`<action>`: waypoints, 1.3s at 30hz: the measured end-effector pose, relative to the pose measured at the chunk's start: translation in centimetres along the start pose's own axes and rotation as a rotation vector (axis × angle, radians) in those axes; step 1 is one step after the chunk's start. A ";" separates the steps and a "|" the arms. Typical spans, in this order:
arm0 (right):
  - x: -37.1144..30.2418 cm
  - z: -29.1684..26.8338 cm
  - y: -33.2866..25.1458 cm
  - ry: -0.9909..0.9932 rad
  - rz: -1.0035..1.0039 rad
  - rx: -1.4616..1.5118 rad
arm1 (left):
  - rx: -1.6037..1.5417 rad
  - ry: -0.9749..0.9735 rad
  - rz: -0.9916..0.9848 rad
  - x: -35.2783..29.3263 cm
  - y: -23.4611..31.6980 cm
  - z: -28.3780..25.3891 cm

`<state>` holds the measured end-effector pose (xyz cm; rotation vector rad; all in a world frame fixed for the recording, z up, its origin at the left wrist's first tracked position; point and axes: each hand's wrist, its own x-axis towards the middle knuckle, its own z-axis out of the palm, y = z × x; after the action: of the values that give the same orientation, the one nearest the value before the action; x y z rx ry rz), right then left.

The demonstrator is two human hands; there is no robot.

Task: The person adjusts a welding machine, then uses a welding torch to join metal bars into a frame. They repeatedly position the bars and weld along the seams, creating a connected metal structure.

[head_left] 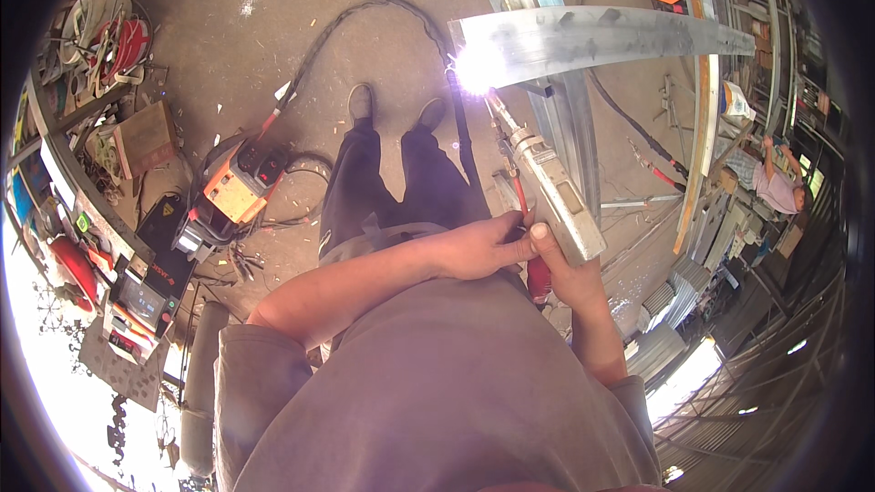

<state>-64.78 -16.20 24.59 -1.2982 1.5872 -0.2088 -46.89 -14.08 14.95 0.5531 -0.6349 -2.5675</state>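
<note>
Both hands close around one handheld welding gun [551, 191]. The right hand [570, 273] wraps the rear of the gun body from below, thumb laid up along its side; the grip is fully closed on the tool. The left hand [478, 246] reaches across the torso and closes on the gun just beside the right hand, near a red part at the base of the body. This two-handed hold appears intended to steady the long barrel, so that the tip stays on one spot.

Forward of the grip, the nozzle points away from the body and meets the near end of a galvanised steel channel [602, 36]. One bright arc flash [478, 66] sits at that contact point, at the corner where the channel crosses an upright steel member [570, 118]. The gun is held tilted, with the tip ahead of and above the hands, which likely keeps the hands clear of the flash.

One black cable [365, 18] loops across the concrete floor [273, 0] from near the joint to one orange welding machine [239, 184], which stands to the left of the grip. Two shoes [394, 107] are planted beyond the hands, short of the joint. One other person [779, 184] is well apart to the right.
</note>
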 end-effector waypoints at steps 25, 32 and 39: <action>-1.0 -0.3 1.6 -0.005 0.015 -0.038 | 0.017 0.000 -0.052 -0.2 -0.9 0.5; -1.2 -0.5 2.0 -0.004 0.007 -0.046 | 0.039 -0.004 -0.048 0.0 -0.9 0.7; -1.4 -0.5 1.9 0.002 0.010 -0.047 | 0.022 -0.004 -0.036 0.1 -1.4 1.0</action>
<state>-66.50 -14.48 24.33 -1.3262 1.6086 -0.1673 -47.89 -12.65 14.97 0.5715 -0.6609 -2.5986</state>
